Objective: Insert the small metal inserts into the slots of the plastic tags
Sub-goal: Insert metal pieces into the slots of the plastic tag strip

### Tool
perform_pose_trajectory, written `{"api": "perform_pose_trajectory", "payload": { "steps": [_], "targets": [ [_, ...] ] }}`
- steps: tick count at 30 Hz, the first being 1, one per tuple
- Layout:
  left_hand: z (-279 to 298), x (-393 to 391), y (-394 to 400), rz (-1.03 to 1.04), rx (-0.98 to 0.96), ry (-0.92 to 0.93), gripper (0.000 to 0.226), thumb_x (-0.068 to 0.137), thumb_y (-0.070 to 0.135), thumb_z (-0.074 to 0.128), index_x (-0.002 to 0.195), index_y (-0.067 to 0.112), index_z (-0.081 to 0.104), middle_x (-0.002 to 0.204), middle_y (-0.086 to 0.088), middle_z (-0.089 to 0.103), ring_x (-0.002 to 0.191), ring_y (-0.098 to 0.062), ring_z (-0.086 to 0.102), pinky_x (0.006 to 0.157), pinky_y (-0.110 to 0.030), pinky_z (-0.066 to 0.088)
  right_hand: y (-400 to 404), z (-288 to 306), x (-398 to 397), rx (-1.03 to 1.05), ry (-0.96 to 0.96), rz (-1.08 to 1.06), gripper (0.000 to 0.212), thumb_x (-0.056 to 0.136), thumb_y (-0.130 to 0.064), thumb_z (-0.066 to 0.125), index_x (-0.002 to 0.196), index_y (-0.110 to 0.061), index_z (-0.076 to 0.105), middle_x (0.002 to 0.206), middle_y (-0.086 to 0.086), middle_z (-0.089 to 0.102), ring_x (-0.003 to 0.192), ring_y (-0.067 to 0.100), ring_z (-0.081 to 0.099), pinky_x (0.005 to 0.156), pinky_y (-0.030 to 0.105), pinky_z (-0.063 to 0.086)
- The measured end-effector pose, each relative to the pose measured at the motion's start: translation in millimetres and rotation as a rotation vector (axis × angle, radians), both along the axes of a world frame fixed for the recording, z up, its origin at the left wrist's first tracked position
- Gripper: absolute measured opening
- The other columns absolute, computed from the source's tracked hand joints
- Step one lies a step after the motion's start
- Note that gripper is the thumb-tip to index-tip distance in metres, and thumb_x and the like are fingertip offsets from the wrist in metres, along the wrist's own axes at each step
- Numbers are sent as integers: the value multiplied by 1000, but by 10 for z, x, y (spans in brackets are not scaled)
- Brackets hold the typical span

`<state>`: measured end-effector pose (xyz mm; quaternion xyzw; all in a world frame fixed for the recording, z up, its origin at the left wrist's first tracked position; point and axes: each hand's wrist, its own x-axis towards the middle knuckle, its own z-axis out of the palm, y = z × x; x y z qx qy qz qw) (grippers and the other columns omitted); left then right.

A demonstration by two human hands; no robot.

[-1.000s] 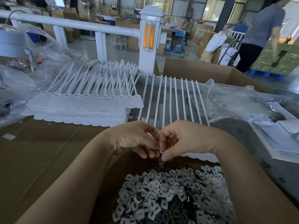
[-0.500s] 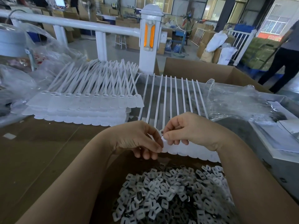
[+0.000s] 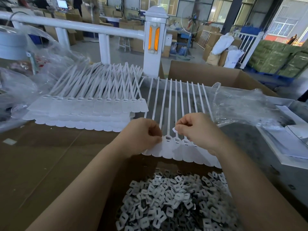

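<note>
Right hand (image 3: 198,129) lifted since before, pinching insert (image 3: 174,130); left hand (image 3: 143,135) still pinching tag row (image 3: 168,147) edge; bare cardboard (image 3: 50,155) left.

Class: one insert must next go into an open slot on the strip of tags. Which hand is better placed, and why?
The right hand: it already pinches an insert just above the open slots, while the left hand pins the tag strip at its edge.
</note>
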<state>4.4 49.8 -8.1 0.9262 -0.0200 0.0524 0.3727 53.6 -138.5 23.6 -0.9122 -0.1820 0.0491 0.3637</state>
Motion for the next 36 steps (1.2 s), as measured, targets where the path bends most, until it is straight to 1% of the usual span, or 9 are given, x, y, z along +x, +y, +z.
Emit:
{"api": "perform_pose_trajectory", "payload": {
  "steps": [2, 4, 8, 11, 14, 19, 24, 31, 36],
  "targets": [
    [-29, 1, -15, -2, 83, -37, 17, 83, 25, 74, 75, 37, 65, 83, 17, 63, 74, 1, 59, 62, -10, 40, 44, -55, 0, -93, -45, 23, 13, 96, -23, 64, 84, -25, 66, 79, 0, 69, 69, 15, 64, 60, 28, 51],
    [-50, 14, -38, -3, 118, -82, 16, 84, 26, 75, 78, 37, 64, 85, 16, 58, 74, 1, 55, 63, -10, 38, 91, -115, 5, -178, -84, 47, 13, 98, -23, 61, 85, -26, 64, 80, -7, 66, 72, 8, 62, 58, 22, 44],
    [-73, 31, -91, 33, 109, -126, 9, 89, 25, 68, 94, 30, 73, 87, 15, 56, 75, -2, 55, 66, -12, 40, 144, -203, 11, -256, -140, 83, 10, 100, -19, 58, 92, -24, 60, 81, -16, 58, 76, 1, 56, 60, 17, 39],
    [-85, 30, -112, 33, 141, -123, 12, 90, 24, 67, 98, 28, 75, 89, 13, 55, 78, -5, 55, 73, -19, 43, 164, -234, 9, -280, -166, 88, 7, 101, -20, 57, 97, -24, 62, 88, -10, 62, 83, 10, 60, 65, 23, 44],
    [-80, 31, -110, 23, 147, -131, 12, 89, 23, 68, 96, 27, 76, 87, 14, 53, 78, -6, 55, 74, -20, 44, 182, -256, -8, -312, -182, 92, 10, 102, -20, 55, 104, -20, 65, 98, -4, 67, 90, 15, 62, 75, 29, 48],
    [-79, 33, -108, 24, 172, -135, 12, 89, 22, 68, 94, 27, 77, 86, 15, 53, 80, -9, 56, 77, -25, 49, 186, -260, -8, -333, -169, 98, 13, 103, -19, 52, 105, -17, 65, 102, 0, 68, 90, 17, 61, 73, 30, 45],
    [-77, 34, -104, 9, 197, -141, 13, 88, 23, 68, 96, 29, 77, 87, 15, 54, 81, -8, 56, 78, -25, 50, 205, -267, -18, -309, -223, 92, 13, 99, -17, 56, 103, -18, 69, 103, 0, 69, 94, 17, 63, 82, 34, 52],
    [-77, 29, -91, -3, 212, -162, 14, 88, 24, 69, 97, 29, 78, 89, 12, 59, 83, -8, 59, 78, -26, 50, 210, -275, -28, -313, -248, 95, 11, 97, -19, 60, 98, -23, 70, 100, -4, 66, 91, 16, 63, 79, 32, 53],
    [-80, 23, -88, -3, 207, -154, 14, 89, 25, 68, 98, 29, 77, 94, 10, 62, 84, -9, 59, 81, -28, 52, 213, -288, -29, -284, -166, 90, 8, 100, -21, 55, 97, -23, 61, 97, -5, 65, 87, 12, 60, 68, 24, 43]
  ]
}}
